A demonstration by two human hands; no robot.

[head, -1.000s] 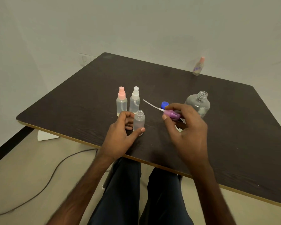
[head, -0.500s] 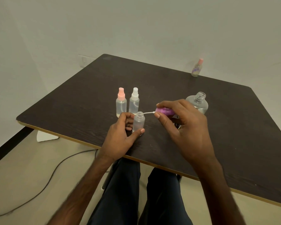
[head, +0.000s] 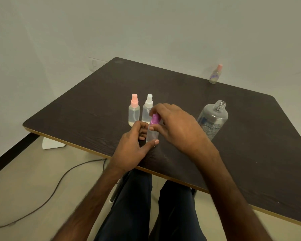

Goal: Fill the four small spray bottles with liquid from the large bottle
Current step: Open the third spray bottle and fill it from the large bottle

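My left hand (head: 134,146) grips a small clear spray bottle (head: 152,134) standing near the front edge of the dark table (head: 94,108). My right hand (head: 177,126) pinches a purple spray cap (head: 154,119) and holds it on top of that bottle's neck. Just behind stand two small capped bottles, one with a pink cap (head: 134,112) and one with a white cap (head: 147,110). The large clear bottle (head: 213,119) stands uncapped to the right. Its blue cap is hidden behind my right hand.
Another small bottle with a pink cap (head: 215,74) stands at the table's far edge by the wall. A cable (head: 59,181) lies on the floor to the left. My legs (head: 146,206) are under the front edge.
My right hand carried the purple cap with its dip tube left from beside the large bottle, put the tube into the held bottle and turned the cap upright on its neck.
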